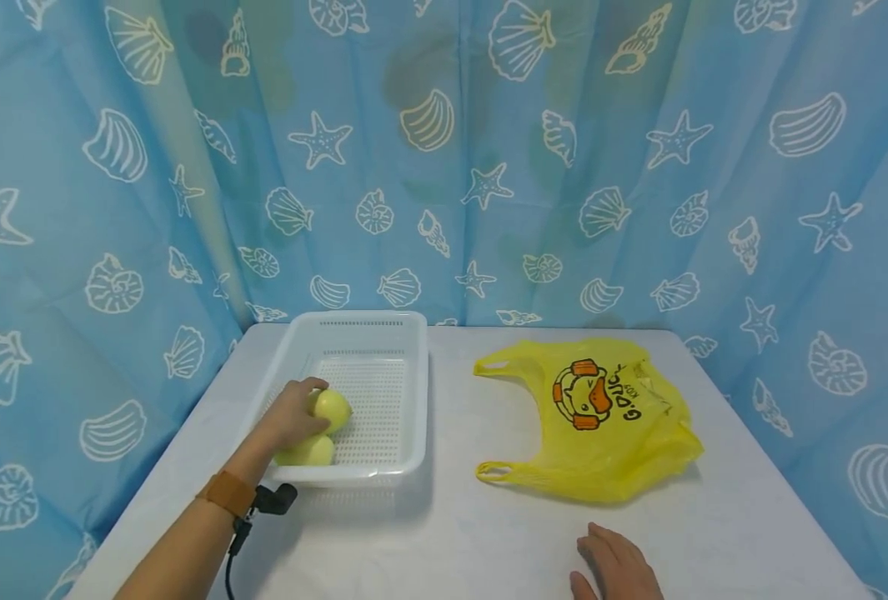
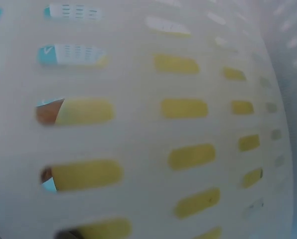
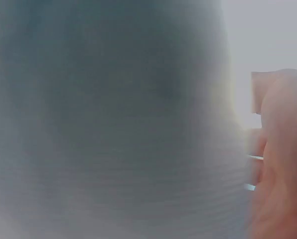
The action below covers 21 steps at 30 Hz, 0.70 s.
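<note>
In the head view my left hand (image 1: 296,414) reaches over the near left side of a white plastic basket (image 1: 418,392). Its thumb and fingers hold a round, yellow-green fruit (image 1: 333,409). A second fruit of the same colour (image 1: 313,452) lies beneath the hand, against the near wall. Through the slots of the basket wall (image 2: 138,134), the left wrist view shows the yellow of the fruit (image 2: 191,157). At the lower edge of the head view, my right hand (image 1: 614,563) is over the table with loosely bent fingers, holding nothing. A grey blur covers much of the right wrist view beside that hand (image 3: 283,149).
A yellow plastic carrier bag (image 1: 609,458) with a duck print lies flat on the right side of the white table (image 1: 451,533), handles toward the basket. Blue curtains (image 1: 444,167) with shell prints enclose the back and sides. A cable (image 1: 229,571) hangs from the left wrist camera.
</note>
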{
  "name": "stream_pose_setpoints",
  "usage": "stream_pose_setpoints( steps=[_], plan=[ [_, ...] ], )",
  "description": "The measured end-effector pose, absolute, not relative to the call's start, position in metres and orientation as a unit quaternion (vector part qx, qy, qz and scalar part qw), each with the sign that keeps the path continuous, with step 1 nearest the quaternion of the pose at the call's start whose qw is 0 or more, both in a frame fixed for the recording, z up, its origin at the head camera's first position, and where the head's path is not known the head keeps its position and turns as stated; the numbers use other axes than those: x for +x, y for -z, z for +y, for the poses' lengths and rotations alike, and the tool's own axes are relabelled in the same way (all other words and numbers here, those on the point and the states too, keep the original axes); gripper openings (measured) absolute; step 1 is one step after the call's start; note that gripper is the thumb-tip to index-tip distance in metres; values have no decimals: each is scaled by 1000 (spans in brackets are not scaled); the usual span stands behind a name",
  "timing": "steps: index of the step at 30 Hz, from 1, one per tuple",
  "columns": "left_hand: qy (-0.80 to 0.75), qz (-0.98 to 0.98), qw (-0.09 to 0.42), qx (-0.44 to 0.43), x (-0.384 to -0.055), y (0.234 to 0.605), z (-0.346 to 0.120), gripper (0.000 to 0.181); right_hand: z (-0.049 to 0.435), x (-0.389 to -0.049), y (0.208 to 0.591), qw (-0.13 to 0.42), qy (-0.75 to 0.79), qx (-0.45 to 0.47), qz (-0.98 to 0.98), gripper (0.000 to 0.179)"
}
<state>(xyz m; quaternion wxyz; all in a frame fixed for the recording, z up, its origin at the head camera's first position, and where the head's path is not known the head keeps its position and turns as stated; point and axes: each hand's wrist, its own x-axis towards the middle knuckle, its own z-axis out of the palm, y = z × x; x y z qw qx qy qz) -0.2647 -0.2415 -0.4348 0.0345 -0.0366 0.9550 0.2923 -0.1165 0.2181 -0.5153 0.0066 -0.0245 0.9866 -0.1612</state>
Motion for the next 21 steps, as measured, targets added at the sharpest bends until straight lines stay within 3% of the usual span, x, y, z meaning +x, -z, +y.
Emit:
stream_pose_setpoints(
  steps=[2,6,15,21],
  plan=[
    [-292,955,29,-33,-265,436,-243,65,219,-125,501,28,159,-17,987,53],
    [-290,956,24,-33,-267,438,-245,64,222,-148,471,14,157,-26,987,48],
    [-280,959,31,-41,-266,436,-242,66,221,-206,433,-155,138,-95,974,49],
    [-270,961,31,-42,-266,437,-241,70,209,-251,440,-158,141,-86,973,65]
  ],
)
